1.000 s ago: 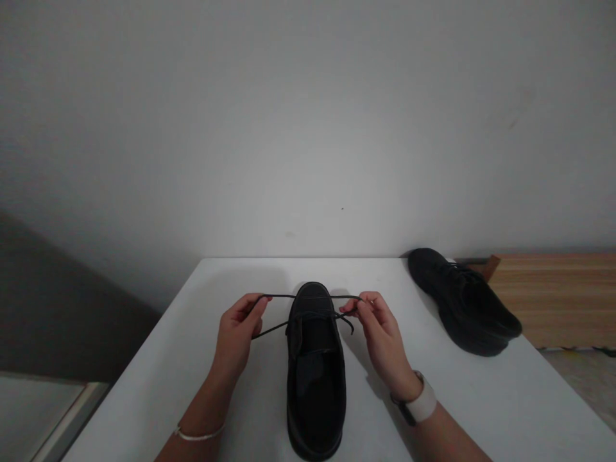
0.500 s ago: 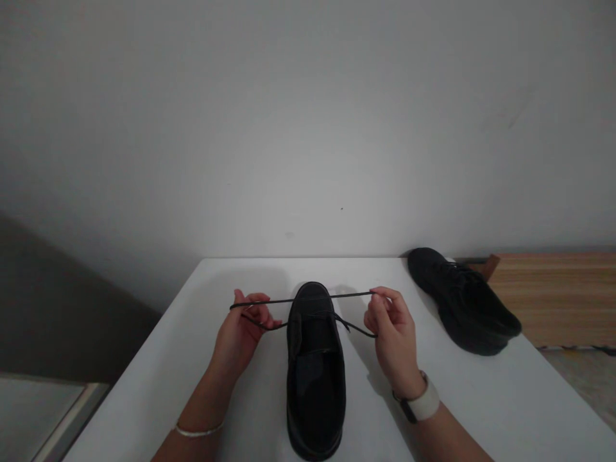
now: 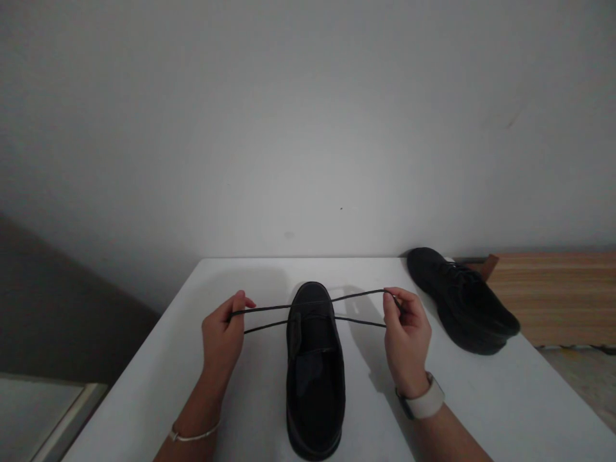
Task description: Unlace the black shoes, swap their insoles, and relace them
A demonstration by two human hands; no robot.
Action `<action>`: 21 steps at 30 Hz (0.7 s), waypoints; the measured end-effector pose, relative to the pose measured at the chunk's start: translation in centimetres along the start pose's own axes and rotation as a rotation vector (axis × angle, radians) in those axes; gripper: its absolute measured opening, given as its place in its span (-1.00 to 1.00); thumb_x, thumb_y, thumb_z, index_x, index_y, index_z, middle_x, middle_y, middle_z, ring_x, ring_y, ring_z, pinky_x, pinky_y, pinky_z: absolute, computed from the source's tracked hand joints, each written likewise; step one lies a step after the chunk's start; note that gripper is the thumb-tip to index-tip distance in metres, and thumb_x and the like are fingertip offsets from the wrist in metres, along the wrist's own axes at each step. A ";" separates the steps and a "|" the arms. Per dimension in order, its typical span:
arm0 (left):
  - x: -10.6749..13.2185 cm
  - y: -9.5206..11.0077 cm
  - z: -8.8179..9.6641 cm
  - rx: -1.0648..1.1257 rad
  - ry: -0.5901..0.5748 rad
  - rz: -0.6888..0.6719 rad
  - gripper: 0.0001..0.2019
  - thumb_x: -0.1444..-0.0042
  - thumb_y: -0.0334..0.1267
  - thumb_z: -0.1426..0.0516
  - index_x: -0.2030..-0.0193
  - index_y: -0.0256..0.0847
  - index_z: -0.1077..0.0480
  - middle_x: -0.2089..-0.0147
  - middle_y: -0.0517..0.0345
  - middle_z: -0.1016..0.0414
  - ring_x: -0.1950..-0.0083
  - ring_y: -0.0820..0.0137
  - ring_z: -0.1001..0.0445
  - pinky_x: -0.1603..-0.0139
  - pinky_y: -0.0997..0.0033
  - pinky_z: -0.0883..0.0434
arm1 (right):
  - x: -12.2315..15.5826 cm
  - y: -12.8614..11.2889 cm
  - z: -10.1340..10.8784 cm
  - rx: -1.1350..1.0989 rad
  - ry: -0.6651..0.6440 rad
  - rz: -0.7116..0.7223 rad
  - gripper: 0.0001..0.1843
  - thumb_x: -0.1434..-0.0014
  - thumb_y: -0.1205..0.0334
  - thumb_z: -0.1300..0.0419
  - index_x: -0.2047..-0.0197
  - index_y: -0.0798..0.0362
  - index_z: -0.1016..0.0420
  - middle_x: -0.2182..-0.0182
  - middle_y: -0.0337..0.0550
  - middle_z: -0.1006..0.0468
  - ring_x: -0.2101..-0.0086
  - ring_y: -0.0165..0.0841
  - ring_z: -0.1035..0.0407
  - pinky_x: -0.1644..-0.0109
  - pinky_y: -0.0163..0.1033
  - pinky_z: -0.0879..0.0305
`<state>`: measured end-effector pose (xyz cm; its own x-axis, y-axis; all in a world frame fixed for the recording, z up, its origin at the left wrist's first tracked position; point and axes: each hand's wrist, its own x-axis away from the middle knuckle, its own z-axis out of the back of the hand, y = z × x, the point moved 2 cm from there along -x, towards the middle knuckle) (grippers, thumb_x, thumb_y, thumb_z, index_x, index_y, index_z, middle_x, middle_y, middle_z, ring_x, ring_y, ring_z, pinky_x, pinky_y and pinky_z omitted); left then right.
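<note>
Item: black shoe (image 3: pixel 315 369) on white table (image 3: pixel 481 398), toe away from the wearer, standing between both sets of fingers. Left hand (image 3: pixel 222 337) and right hand (image 3: pixel 407 333) each pinched closed on the lace (image 3: pixel 269 317), strands drawn taut sideways across the vamp. No bow or knot visible; tying apparently outstanding. Second shoe (image 3: pixel 462 301) beyond right fingers.

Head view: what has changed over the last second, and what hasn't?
Both hands moved outward, away from the shoe: the left hand to the left, the right hand to the right. The lace they pinch is now drawn out longer and straighter on each side. Neither hand let go. The shoe, the second shoe and the table stayed put.
</note>
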<state>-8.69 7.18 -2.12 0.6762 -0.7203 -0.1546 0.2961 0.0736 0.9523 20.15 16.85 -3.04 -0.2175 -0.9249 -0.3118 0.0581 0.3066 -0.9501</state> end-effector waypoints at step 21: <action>0.5 -0.4 -2.0 0.111 -0.455 0.041 -0.81 -0.07 -0.15 -0.21 0.42 -0.21 -0.36 0.50 0.31 -0.23 0.46 0.50 -0.18 0.44 0.52 -0.16 | 0.9 0.7 -1.8 -0.039 -0.570 -0.216 -0.63 -0.17 -0.06 -0.26 0.44 0.04 -0.34 0.53 -0.33 -0.26 0.48 -0.43 -0.15 0.41 -0.31 -0.11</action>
<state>-7.07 8.15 -3.13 0.3142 -0.9493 -0.0088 0.1849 0.0521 0.9814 18.25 16.68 -3.96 0.3360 -0.9384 -0.0800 0.0324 0.0964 -0.9948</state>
